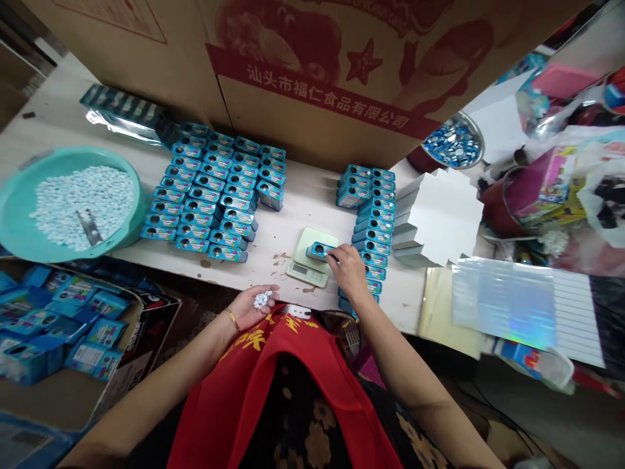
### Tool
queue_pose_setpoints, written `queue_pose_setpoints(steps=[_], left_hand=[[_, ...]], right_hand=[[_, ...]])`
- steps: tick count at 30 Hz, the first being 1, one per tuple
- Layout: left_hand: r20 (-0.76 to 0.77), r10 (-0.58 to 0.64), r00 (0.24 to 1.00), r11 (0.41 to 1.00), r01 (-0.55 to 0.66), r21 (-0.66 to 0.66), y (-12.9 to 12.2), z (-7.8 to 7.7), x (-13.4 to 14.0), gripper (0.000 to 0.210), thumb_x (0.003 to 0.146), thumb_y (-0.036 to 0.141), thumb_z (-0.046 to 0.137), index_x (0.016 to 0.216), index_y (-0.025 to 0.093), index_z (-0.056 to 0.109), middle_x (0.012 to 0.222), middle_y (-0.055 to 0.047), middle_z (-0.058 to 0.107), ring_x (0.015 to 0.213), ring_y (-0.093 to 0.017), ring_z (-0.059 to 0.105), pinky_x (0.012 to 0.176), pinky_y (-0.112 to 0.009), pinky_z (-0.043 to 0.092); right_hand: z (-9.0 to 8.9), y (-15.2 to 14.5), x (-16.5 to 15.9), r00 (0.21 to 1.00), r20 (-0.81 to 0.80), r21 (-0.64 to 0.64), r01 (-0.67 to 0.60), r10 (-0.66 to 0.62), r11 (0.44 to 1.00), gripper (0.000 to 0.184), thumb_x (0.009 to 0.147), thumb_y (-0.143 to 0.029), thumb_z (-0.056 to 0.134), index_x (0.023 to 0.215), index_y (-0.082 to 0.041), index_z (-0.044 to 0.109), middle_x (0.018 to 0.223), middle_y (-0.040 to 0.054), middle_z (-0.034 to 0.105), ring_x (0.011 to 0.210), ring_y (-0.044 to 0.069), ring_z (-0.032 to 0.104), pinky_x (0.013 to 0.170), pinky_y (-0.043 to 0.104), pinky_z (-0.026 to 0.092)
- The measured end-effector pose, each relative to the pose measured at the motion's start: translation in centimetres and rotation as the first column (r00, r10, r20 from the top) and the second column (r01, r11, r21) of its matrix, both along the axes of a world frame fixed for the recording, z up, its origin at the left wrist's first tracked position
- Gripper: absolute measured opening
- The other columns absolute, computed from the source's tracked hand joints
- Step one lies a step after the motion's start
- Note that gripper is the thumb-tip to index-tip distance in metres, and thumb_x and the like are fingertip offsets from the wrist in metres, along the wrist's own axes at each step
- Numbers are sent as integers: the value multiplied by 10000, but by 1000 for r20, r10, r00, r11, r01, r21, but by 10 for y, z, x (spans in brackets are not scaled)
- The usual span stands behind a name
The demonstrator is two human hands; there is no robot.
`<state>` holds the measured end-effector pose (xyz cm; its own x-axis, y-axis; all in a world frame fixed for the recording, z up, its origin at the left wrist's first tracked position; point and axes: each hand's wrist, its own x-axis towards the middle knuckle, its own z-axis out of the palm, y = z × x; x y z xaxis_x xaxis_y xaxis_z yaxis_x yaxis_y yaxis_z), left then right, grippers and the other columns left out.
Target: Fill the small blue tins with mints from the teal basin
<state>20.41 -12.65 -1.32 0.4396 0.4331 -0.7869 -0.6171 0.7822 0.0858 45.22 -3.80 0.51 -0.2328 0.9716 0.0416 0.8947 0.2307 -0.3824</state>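
Note:
My left hand (248, 306) is palm up with fingers curled, cupping a small heap of white candies (262, 299) just in front of the table edge. A small blue candy box (316, 250) with a round dark hole in its top stands on the pale green digital scale (306, 274). At the right end of this box, my right hand (348, 266) has its thumb and fingers pinched together on the box's edge. Any candy between those fingertips is too small to make out.
Rows of blue candy boxes (190, 204) stand left of the scale, and another column (374, 233) stands right. A teal basin (114, 245) holds white candies and a metal scoop (89, 227). A large carton (312, 124) walls off the back; white folded card (442, 218) lies right.

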Motion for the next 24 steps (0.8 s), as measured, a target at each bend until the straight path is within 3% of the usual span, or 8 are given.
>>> queue_pose_setpoints(steps=[3,6,9,11,15,20,24], left_hand=[[13,-15,1000,1000,15,2,3,0,3,181,741,117,481,895,62,559,691,-91,572,536,-96,515,367,-145,322],[28,-23,999,1000,23,1,10,2,11,187,747,128,484,902,64,565,703,-94,584,538,-96,522,382,-152,340],[52,-29,998,1000,29,1,20,5,22,204,772,186,480,917,72,569,746,-108,599,548,-103,533,399,-168,365],[77,-28,997,1000,27,9,25,6,27,196,784,229,480,882,85,572,735,-98,594,541,-102,529,387,-167,357],[80,-16,997,1000,14,22,24,2,19,139,780,227,507,766,97,557,635,-40,535,486,-67,481,342,-130,287],[-10,61,998,998,-61,-2,6,-9,-15,117,793,199,482,767,101,541,620,-22,507,451,-44,433,331,-120,264],[-65,119,991,992,-121,-22,-8,-17,-39,101,792,184,478,789,102,536,637,-27,514,460,-47,436,332,-122,269]], right_hand=[[1,3,-1,999,-50,-22,-9,8,1000,159,798,-246,481,807,-180,626,811,56,554,818,181,483,763,308,383],[11,-1,-7,977,-211,-59,-41,28,997,119,775,-236,516,786,-176,619,769,36,556,762,156,503,720,285,405],[23,-7,-14,905,-399,-102,-207,151,973,191,774,-285,536,929,-196,604,819,20,565,738,128,518,677,253,426],[27,-7,-12,892,-425,-75,-206,155,976,264,789,-311,518,1027,-210,569,886,28,562,787,133,522,697,261,432],[21,3,6,963,-269,27,-14,21,1000,333,786,-349,510,1085,-204,536,994,71,526,944,197,483,812,347,406],[2,10,17,993,-48,-65,-110,107,992,582,684,-380,621,1199,-190,430,1144,102,443,1033,257,422,854,400,383],[-8,9,11,994,24,-111,-102,105,989,608,668,-356,631,1208,-197,399,1157,98,421,1021,261,419,830,400,394]])
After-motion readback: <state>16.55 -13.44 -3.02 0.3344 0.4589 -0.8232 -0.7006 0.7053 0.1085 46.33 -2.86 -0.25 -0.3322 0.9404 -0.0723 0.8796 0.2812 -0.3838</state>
